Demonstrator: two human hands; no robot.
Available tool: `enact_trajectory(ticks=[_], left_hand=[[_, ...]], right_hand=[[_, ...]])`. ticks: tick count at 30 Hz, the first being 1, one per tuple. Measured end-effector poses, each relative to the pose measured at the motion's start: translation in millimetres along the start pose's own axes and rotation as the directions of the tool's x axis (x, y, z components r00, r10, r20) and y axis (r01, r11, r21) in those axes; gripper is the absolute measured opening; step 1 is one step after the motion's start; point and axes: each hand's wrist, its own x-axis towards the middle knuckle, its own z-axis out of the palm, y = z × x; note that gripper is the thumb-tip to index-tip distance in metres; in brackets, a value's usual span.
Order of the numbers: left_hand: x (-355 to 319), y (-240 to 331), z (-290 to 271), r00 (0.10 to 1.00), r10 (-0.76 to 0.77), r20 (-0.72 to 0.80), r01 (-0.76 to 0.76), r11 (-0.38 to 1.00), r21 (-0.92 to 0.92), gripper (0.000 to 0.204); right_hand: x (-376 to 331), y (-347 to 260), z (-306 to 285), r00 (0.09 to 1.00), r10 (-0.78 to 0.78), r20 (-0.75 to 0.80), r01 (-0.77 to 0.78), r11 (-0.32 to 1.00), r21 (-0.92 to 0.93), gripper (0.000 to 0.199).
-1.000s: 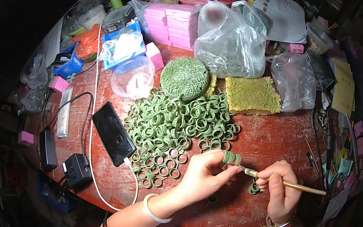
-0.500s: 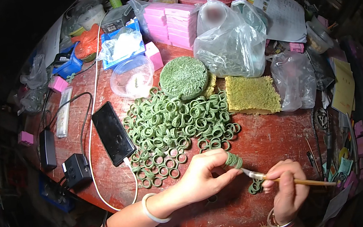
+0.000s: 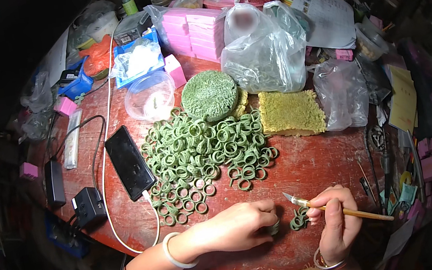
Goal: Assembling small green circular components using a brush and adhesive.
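Note:
My left hand (image 3: 243, 225) is low over the table, its fingers curled downward around green rings (image 3: 274, 228); most of what it holds is hidden behind the fingers. My right hand (image 3: 339, 220) grips a thin wooden-handled tool (image 3: 359, 214) like a pen. The tool's pale, pointed tip is raised toward the upper left, apart from the left hand. Between the hands, close to the right fingers, lie a few small dark green rings (image 3: 298, 220). Beyond my left hand spreads a large heap of similar green rings (image 3: 190, 150).
Behind the heap sit a round green textured pad (image 3: 209, 95) and a yellow sponge-like block (image 3: 292, 112). A phone (image 3: 129, 162) with a white cable lies to the left. Plastic bags (image 3: 265, 55), pink blocks (image 3: 195, 32) and a clear bowl (image 3: 150, 95) crowd the far side.
My left hand has turned fingers-down and moved lower, away from the tool's tip, taking the green rings with it. The right hand and tool have shifted slightly left. The view has shifted a little.

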Motion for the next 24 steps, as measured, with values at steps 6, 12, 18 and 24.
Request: enact_trajectory(ticks=[6, 12, 18, 24], left_hand=[[9, -5, 16, 0.957, 0.125, -0.26, -0.103, 0.99, 0.096, 0.022], [19, -8, 25, 0.899, 0.177, -0.401, -0.099, 0.973, 0.207, 0.017], [21, -18, 20, 0.919, 0.022, -0.393, -0.117, 0.968, -0.221, 0.016], [15, -17, 7, 0.857, -0.087, -0.509, -0.179, 0.874, -0.451, 0.018]], right_hand=[[1, 0, 1, 1.0, -0.021, -0.009, 0.021, 0.999, -0.028, 0.029], [-1, 6, 5, 0.998, -0.039, -0.053, 0.037, 0.998, -0.051, 0.027], [0, 10, 5, 0.985, -0.131, -0.114, 0.118, 0.986, -0.121, 0.027], [2, 10, 2, 0.987, -0.116, -0.108, 0.105, 0.989, -0.103, 0.026]])
